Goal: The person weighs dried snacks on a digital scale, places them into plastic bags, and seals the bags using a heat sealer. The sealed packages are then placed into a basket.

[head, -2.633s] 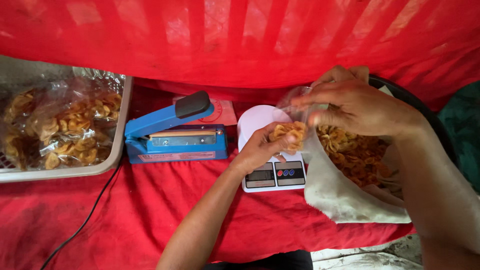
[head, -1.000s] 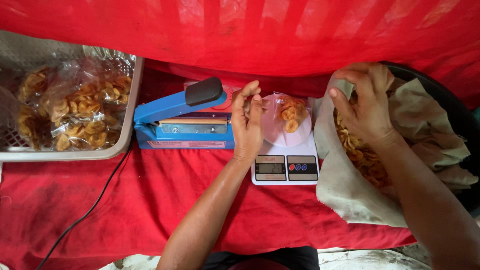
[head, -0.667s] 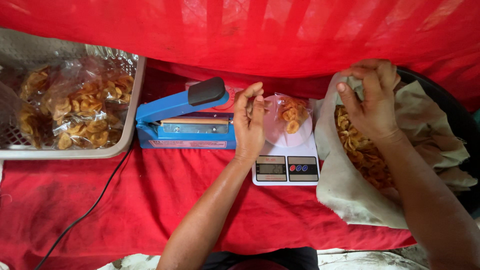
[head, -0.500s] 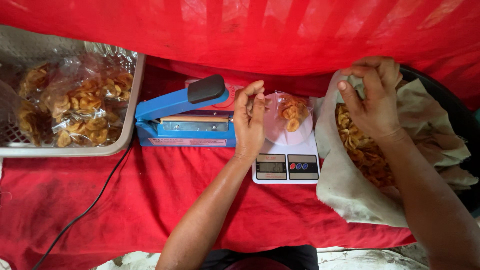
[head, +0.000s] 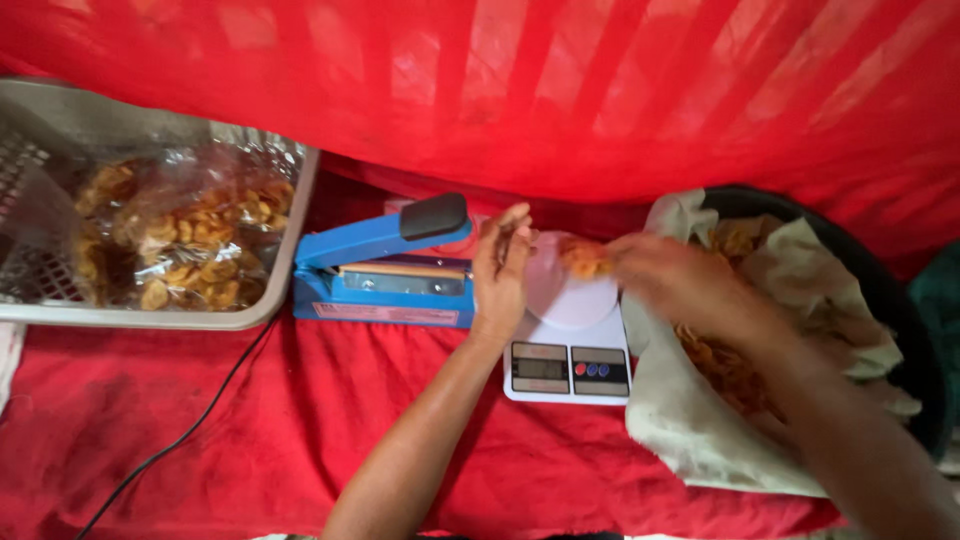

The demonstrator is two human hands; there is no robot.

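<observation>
A small white digital scale (head: 567, 356) sits on the red cloth. On its round pan stands a clear plastic bag (head: 560, 272) partly filled with golden fried chips (head: 586, 258). My left hand (head: 500, 268) pinches the bag's left edge and holds it upright. Blurred by motion, my right hand (head: 672, 282) is at the bag's mouth on the right side; chips show at its fingertips. Beside it on the right lies a large cloth-lined black basin (head: 890, 310) of loose chips (head: 722, 362).
A blue impulse heat sealer (head: 385, 265) with a black handle stands left of the scale; its black cord (head: 180, 435) trails over the red cloth. A grey tray (head: 150, 318) at far left holds several sealed chip bags. Red fabric hangs behind.
My right hand came out of the basin and swung left to the bag on the scale. My left hand stayed on the bag's edge.
</observation>
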